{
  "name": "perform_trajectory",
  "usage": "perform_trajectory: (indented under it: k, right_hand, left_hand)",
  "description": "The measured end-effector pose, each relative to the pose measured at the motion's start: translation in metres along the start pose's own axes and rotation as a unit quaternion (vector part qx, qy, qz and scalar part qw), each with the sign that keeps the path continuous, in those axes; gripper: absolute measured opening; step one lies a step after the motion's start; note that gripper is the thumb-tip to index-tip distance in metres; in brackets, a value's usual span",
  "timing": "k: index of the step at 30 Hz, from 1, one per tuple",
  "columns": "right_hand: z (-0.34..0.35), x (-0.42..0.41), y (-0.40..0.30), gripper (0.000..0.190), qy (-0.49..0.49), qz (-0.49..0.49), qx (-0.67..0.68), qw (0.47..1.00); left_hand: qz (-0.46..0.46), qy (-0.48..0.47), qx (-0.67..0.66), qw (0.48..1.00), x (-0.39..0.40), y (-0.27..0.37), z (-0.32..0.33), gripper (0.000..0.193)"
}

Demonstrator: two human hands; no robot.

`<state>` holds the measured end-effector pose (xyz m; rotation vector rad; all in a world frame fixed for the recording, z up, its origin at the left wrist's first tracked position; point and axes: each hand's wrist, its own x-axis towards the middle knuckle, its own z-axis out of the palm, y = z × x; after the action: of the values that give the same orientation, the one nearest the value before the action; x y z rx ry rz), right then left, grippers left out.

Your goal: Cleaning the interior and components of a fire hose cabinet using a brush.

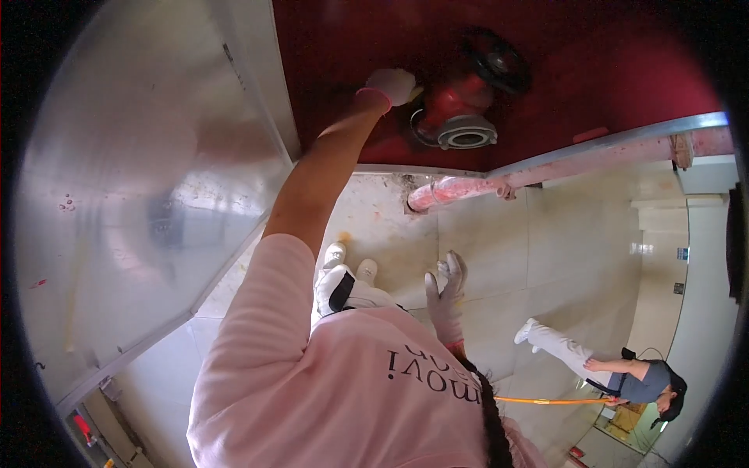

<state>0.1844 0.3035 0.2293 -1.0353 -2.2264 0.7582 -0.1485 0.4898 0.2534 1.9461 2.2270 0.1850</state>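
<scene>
My left hand [392, 85], in a light glove with a pink cuff, reaches inside a red cabinet [333, 47]. It is just left of a red fire hydrant valve [462, 99] with a black handwheel [500, 61] and a grey metal outlet coupling [468, 136]. Its fingers are curled and partly hidden, with something yellowish at their tips; whether they grip anything is unclear. Lower down, my right hand [447, 298], gloved alike, hangs over the tiled floor with its fingers apart and nothing in it. A thin dark ring or cord loops beside the outlet.
A large metal cabinet door [146, 175] stands at the left. A pink-red pipe [556, 161] runs along the cabinet's lower edge to the floor. At the lower right another person [638, 380] holds a long orange pole [550, 401].
</scene>
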Motion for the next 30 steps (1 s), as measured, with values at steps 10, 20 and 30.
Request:
perform_trajectory:
  k: [10,20,30]
  right_hand:
    - [-0.004,-0.002,-0.006,0.047,-0.001,0.033,-0.005,0.999]
    - [-0.005,0.001,-0.005,0.048,-0.012,0.016,-0.007,1.0]
    - [-0.003,0.004,-0.013,0.048,-0.011,-0.002,0.021,1.0]
  left_hand:
    - [-0.036,-0.016,0.005,0.999,0.003,0.017,-0.005,0.035]
    - [-0.075,-0.005,0.014,0.997,0.005,0.024,-0.003,0.025]
    - [-0.118,0.007,-0.065,0.991,-0.037,0.023,-0.018,0.029]
